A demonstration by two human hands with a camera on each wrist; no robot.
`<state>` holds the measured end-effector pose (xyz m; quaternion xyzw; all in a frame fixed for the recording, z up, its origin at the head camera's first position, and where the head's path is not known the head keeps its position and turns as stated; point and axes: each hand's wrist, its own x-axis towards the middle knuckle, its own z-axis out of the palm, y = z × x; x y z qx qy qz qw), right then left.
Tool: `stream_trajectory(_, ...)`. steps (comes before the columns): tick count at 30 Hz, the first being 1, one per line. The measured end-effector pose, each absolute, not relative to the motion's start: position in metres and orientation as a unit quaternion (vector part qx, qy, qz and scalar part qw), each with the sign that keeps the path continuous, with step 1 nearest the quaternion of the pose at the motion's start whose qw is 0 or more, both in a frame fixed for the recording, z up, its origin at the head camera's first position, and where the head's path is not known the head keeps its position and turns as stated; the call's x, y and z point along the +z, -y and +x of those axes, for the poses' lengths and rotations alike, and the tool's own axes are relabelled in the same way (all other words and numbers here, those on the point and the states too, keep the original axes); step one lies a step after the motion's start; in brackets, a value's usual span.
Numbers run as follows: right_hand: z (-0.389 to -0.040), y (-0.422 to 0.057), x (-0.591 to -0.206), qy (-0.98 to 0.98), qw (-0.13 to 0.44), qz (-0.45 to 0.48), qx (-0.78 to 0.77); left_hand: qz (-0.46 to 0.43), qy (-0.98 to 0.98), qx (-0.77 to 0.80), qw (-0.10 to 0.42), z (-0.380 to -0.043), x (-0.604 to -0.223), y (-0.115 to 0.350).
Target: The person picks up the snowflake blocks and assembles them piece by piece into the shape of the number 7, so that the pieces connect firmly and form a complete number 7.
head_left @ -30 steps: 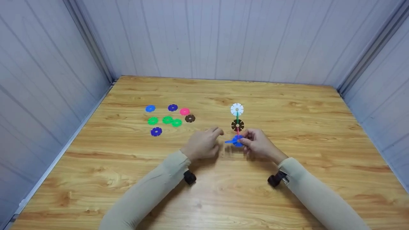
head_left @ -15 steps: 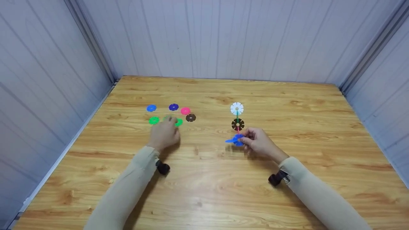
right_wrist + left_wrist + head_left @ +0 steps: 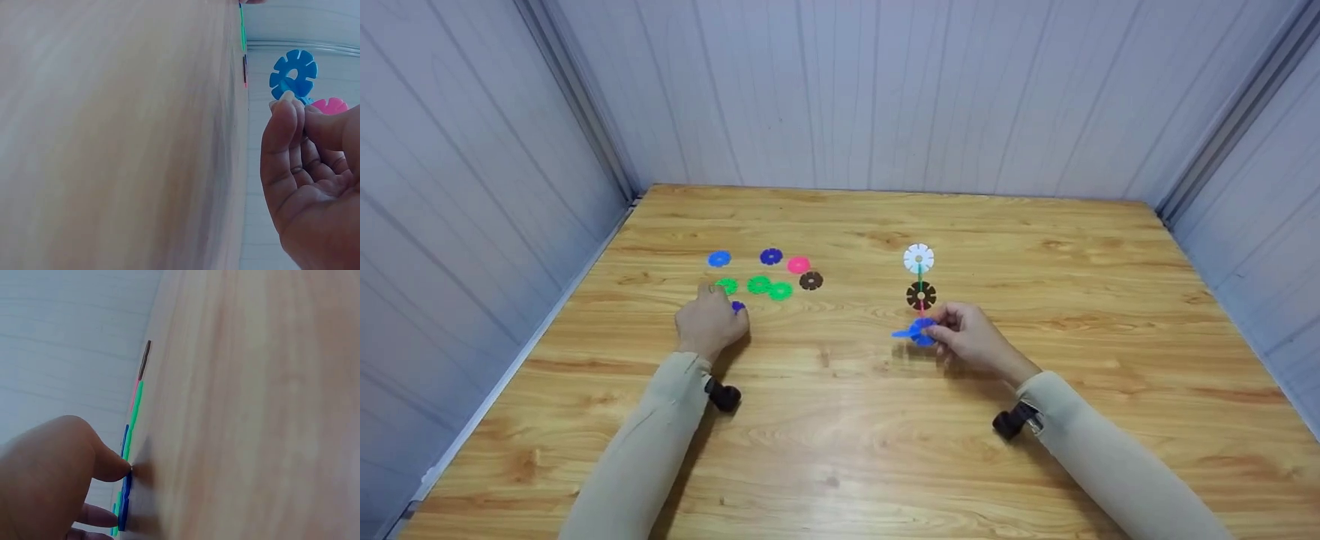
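Observation:
My right hand pinches a blue slotted disc between thumb and fingers. It belongs to a chain: a lighter blue disc juts left, and a pink edge-on disc leads to a dark brown disc. Beyond come a green edge-on disc and a white disc. My left hand is low over a dark blue disc lying flat. In the left wrist view its thumb is right at the disc's edge, fingers apart from it near the other end.
Near the left hand lie green discs, a light blue disc, another dark blue disc, a pink disc and a brown disc. Pale panel walls border the wooden table.
My left hand has moved left from beside the chain, passing the green discs, to the near dark blue disc. The right hand keeps its hold with hardly any movement.

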<state>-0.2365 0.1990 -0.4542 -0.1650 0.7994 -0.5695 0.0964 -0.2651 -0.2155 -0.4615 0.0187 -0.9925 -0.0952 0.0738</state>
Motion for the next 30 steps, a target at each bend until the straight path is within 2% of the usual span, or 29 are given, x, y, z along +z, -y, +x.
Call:
stream_trajectory(9,-0.237,-0.195,-0.461,-0.792,0.104,-0.160,-0.580,0.020,0.989,-0.134,0.066,-0.264,-0.462,0.214)
stream_trajectory(16,-0.231,-0.193,-0.450,-0.798,0.103,-0.161,-0.571,0.071,0.990,-0.120,0.025,-0.258,-0.453,0.206)
stream_trajectory(23,-0.235,-0.195,-0.458,-0.785,0.087,-0.185,-0.585,0.017,0.983,-0.178,0.047,-0.258,-0.447,0.198)
stream_trajectory(30,-0.236,-0.193,-0.460,-0.791,0.096,-0.167,-0.580,0.012,0.963,-0.266,0.044,-0.260,-0.453,0.190)
